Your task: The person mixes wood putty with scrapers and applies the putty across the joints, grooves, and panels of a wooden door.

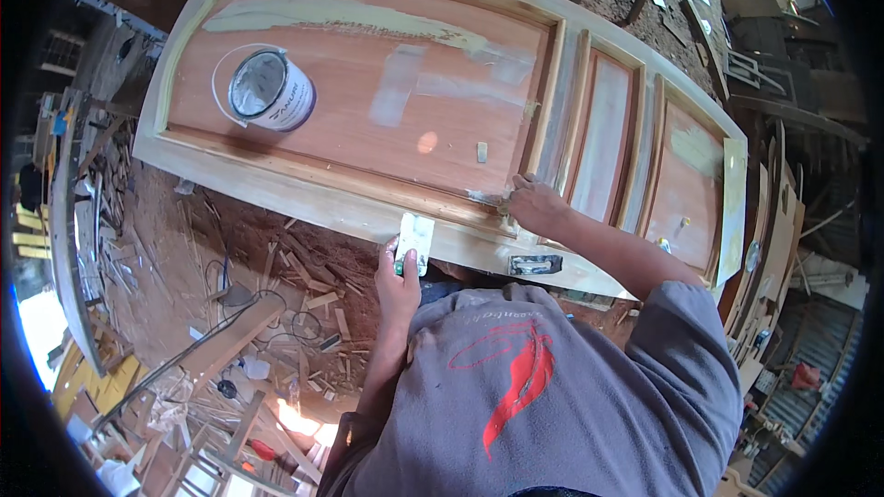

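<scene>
A wooden door with framed panels [331, 221] lies flat before me. My left hand [400, 276] grips a small white rectangular plate [416, 238], thumb on top, beside the door's near edge. My right hand [542, 207] is curled at the near corner of the large reddish panel [331, 103], against the wooden moulding [549, 124]. Pale filler [483, 197] is smeared in that corner; whatever the fingers may hold is hidden. On the large panel stands an opened can of putty [276, 93], its wire handle hanging to one side. Wide filler streaks [311, 17] cover the panel's far side.
A small flat piece [481, 152] lies on the large panel. A dark, white-smeared rectangular piece [535, 264] is at the door's near edge. Wood offcuts [311, 276], a plank [238, 338] and a dark cable [173, 355] litter the floor at left. Boards [766, 235] lean at right.
</scene>
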Tool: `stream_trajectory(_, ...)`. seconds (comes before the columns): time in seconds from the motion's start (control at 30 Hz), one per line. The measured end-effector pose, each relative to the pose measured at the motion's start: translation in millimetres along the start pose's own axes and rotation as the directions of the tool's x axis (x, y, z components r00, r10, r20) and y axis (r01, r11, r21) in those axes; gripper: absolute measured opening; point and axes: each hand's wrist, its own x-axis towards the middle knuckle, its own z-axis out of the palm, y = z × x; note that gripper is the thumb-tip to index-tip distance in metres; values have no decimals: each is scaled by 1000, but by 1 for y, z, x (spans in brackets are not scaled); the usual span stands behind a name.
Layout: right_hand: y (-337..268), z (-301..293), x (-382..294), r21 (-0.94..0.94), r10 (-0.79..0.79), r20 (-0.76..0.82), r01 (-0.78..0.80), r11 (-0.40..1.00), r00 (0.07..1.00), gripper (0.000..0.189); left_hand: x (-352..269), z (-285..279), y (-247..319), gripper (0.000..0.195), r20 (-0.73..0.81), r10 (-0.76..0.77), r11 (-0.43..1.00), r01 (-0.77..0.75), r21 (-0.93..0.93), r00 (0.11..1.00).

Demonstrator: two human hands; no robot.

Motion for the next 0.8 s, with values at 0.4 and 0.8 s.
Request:
stream_trajectory(0.4,-1,2,-25,255,46,-194,5,967,980,31,2,-2,-19,38,-32,-1,1000,0,-16,999)
stream_trajectory(0.8,-8,0,-18,110,-24,-70,32,993,997,18,4,-3,-13,37,2,-34,997,34,-75,999)
